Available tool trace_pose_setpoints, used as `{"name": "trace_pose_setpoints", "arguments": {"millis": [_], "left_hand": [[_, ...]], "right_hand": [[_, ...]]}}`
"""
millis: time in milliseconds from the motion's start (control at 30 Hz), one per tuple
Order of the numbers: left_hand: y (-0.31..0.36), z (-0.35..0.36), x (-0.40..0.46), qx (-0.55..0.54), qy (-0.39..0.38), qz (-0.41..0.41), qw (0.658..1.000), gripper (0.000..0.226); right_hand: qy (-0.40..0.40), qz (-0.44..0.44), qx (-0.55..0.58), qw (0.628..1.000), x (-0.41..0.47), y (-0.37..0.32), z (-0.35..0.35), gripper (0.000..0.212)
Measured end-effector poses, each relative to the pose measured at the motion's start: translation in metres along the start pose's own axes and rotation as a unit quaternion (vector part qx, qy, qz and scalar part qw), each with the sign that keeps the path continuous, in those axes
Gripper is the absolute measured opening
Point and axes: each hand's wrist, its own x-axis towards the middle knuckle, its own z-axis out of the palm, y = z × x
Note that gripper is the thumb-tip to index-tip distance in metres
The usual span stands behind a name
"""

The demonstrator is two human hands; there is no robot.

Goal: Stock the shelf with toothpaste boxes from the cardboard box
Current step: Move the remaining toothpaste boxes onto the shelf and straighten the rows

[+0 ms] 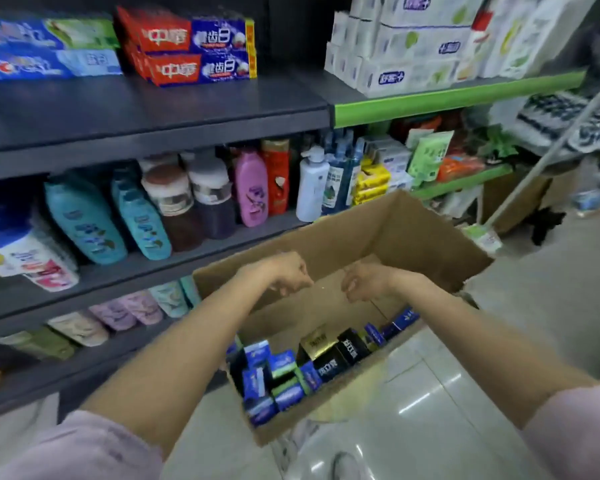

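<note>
- A shop aisle: dark shelf [153, 112] carrying stacked toothpaste boxes [187, 46].
- Cardboard box [413, 237] on the floor holds more boxes.
- Left hand [286, 273] and right hand [364, 282] hover above it, fingers loosely curled, holding nothing.

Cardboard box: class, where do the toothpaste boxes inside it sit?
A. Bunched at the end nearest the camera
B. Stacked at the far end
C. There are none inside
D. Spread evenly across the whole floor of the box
A: the toothpaste boxes crowd the near end of the cardboard box, leaving its far floor bare.
</note>
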Motion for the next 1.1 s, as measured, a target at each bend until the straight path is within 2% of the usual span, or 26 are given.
{"name": "trace_pose_setpoints", "arguments": {"millis": [100,167,233,333,433,533,600,700,767,833,867,967,1100], "left_hand": [[0.014,0.040,0.018,-0.028,-0.014,-0.025,0.999,0.030],[0.019,0.064,0.019,-0.038,-0.076,-0.058,0.995,0.043],[0.018,0.082,0.016,-0.034,-0.127,-0.101,0.986,0.066],[0.006,0.097,0.010,-0.048,-0.109,-0.142,0.983,0.080],[0.001,0.104,0.004,-0.061,-0.082,-0.158,0.982,0.080],[0.003,0.105,0.000,-0.117,-0.018,-0.163,0.980,0.066],[0.003,0.105,0.000,-0.133,0.054,-0.166,0.976,0.054],[0.003,0.110,0.001,-0.166,0.116,-0.186,0.962,0.054],[0.003,0.116,0.003,-0.188,0.115,-0.193,0.956,0.058],[0.002,0.119,0.004,-0.185,0.131,-0.197,0.954,0.051],[0.002,0.118,0.004,-0.194,0.149,-0.196,0.950,0.048],[0.001,0.113,0.001,-0.239,0.220,-0.190,0.927,0.044],[0.007,0.089,-0.008,-0.276,0.351,-0.168,0.879,0.036]], "right_hand": [[-0.064,-0.042,-0.027,0.997,0.017,0.033,0.011,0.052],[-0.134,-0.064,-0.016,0.989,0.022,0.043,0.021,0.064],[-0.182,-0.085,-0.009,0.980,0.026,0.049,0.031,0.072],[-0.203,-0.122,-0.020,0.971,0.036,0.049,0.046,0.073],[-0.190,-0.146,-0.023,0.971,0.048,0.046,0.058,0.065],[-0.166,-0.180,-0.012,0.969,0.057,0.046,0.056,0.048],[-0.111,-0.201,0.011,0.973,0.064,0.047,0.052,0.039],[-0.035,-0.211,0.049,0.976,0.075,0.049,0.051,0.037],[-0.063,-0.197,0.068,0.976,0.079,0.052,0.054,0.046],[-0.099,-0.168,0.050,0.980,0.082,0.055,0.060,0.071],[-0.087,-0.164,0.024,0.982,0.084,0.055,0.064,0.079],[-0.021,-0.177,0.035,0.983,0.085,0.055,0.068,0.080],[0.019,-0.174,0.218,0.960,0.069,0.050,0.034,0.070]]}}
